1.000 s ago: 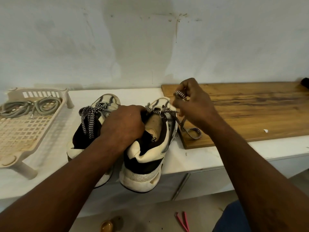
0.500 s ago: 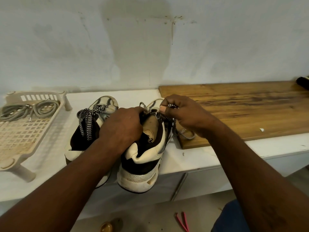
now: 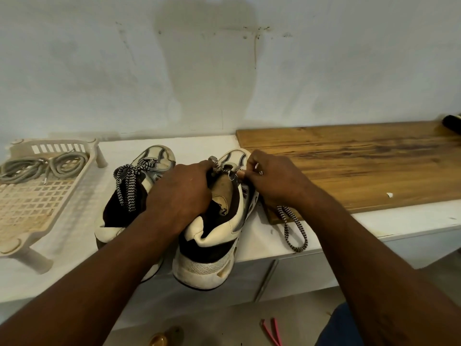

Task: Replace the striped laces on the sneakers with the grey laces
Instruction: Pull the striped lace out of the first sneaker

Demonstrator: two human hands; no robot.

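Two white and black sneakers stand side by side on the white counter, heels toward me. My left hand (image 3: 180,193) grips the collar and tongue of the right sneaker (image 3: 212,248). My right hand (image 3: 272,181) pinches its black-and-white striped lace (image 3: 294,231) at the upper eyelets; a long loop of that lace trails down over the counter edge. The left sneaker (image 3: 124,196) keeps its striped lace (image 3: 126,186), loosely bunched on top. The grey laces (image 3: 42,167) lie coiled in the beige tray.
The beige lattice tray (image 3: 30,208) stands on legs at the left of the counter (image 3: 74,258). A wooden board (image 3: 361,161) covers the counter's right part, with a dark object (image 3: 452,123) at its far end. Pink items (image 3: 272,330) lie on the floor below.
My right hand came down from above the shoe to its eyelets, and the pulled-out lace loop now hangs longer over the counter edge. My left hand stayed on the shoe.
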